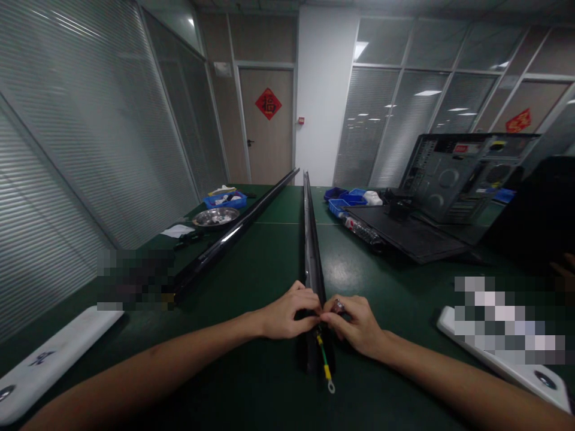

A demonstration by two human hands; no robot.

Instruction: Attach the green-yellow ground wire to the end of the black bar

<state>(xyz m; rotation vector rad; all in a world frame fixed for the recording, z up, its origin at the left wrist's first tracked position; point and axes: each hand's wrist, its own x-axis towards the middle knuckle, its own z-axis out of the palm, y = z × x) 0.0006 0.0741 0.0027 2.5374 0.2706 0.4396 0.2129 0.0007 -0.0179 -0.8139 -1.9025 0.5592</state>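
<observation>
A long black rail runs away from me down the middle of the green table. At its near end my left hand has its thumb and fingers pinched together. My right hand meets it there, fingertips touching or almost touching, also in a pinch. What lies between the fingertips is too small and hidden to name. Just below them hangs a short green-and-yellow wire with a metal ring terminal at its lower end, lying over the near end of the rail.
A second black rail lies to the left, near a metal bowl and a blue basket. At right stand blue trays, a black panel and an open computer case. White objects flank both forearms.
</observation>
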